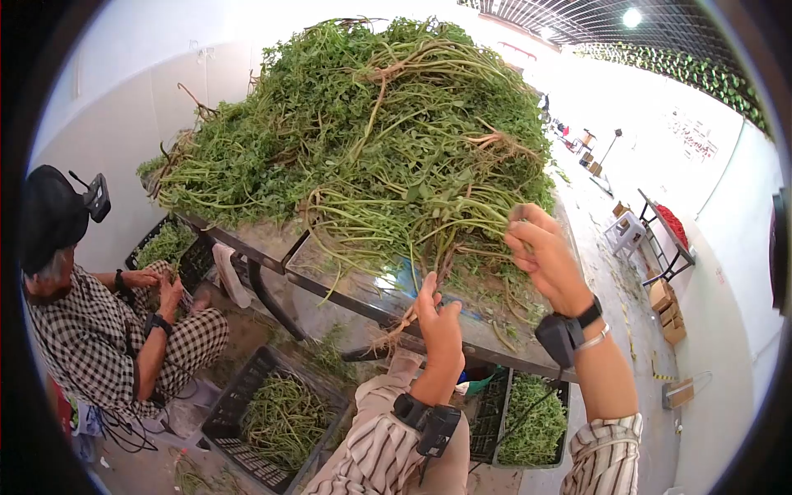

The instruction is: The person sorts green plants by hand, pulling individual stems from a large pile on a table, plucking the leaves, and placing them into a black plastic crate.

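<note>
My left hand (441,334), at the front edge of the table, is closed around a rooted plant stem (407,320). Pale roots stick out to the left of the hand, and brownish stems rise above the fingers into the greens. My right hand (546,260) hovers at the right side of the heap with its fingers curled together. Whether anything thin is between those fingertips cannot be made out. In front of both hands, a large heap of leafy green plants (346,132) with long stems and some roots covers most of the metal-edged table (487,334).
At left, a seated person (91,330) in a checkered shirt handles greens over a crate (198,260). Below the table stand a black crate of stems (216,425) and another crate of leafy greens (563,429). A white stool (631,231) and cardboard boxes (667,309) are at right.
</note>
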{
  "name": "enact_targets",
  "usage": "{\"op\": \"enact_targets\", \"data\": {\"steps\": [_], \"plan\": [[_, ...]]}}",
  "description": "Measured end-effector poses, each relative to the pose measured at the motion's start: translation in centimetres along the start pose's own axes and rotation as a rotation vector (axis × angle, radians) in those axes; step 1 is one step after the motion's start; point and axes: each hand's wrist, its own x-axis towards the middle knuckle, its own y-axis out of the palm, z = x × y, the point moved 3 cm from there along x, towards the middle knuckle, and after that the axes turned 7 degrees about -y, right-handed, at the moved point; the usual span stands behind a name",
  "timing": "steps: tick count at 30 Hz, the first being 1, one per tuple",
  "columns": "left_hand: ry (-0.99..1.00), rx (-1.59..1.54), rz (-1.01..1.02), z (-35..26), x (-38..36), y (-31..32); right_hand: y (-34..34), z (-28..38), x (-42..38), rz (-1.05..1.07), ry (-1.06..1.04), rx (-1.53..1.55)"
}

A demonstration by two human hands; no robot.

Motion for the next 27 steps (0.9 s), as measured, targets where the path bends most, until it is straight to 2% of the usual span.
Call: {"op": "enact_targets", "data": {"steps": [2, 4, 6, 7, 8, 10, 11, 14, 16, 23, 27], "plan": [[0.07, 0.107, 0.061, 0.8, 0.7, -0.3, -0.3, 1.5, -2.2, -0.08, -0.103, -0.073], [0.09, 0.052, 0.103, 0.3, 0.5, 0.0, -0.7, 1.1, -4.1, -0.09, -0.135, -0.131], [0.109, 0.001, 0.142, -0.4, 0.1, 0.2, -0.7, 0.1, -6.4, -0.141, -0.39, -0.583], [0.065, -0.044, 0.171, -0.8, -0.2, 0.5, -0.1, 0.0, -7.7, -0.129, -0.346, -0.768], [0.02, -0.09, 0.201, -1.0, -0.6, 0.8, 0.2, -0.8, -8.6, -0.132, -0.345, -0.768], [-0.047, -0.106, 0.252, -1.2, -1.1, 1.1, 1.1, -2.4, -10.2, -0.048, -0.498, -0.98], [-0.112, -0.12, 0.301, -1.2, -1.4, 1.3, 1.1, -3.1, -10.7, -0.055, -0.496, -0.979], [-0.107, -0.14, 0.339, -1.3, -1.8, 1.4, 1.1, -5.0, -12.4, 0.051, -0.53, -1.081], [-0.123, -0.179, 0.361, -1.2, -1.7, 1.3, 0.4, -6.0, -13.3, 0.126, -0.439, -1.191], [-0.25, -0.224, 0.504, -0.2, -2.9, 3.0, -0.9, -7.4, -16.0, 0.132, -0.414, -1.174], [-0.286, -0.211, 0.553, 0.7, -3.2, 3.3, -1.7, -7.8, -16.8, 0.113, -0.311, -1.058]]}}
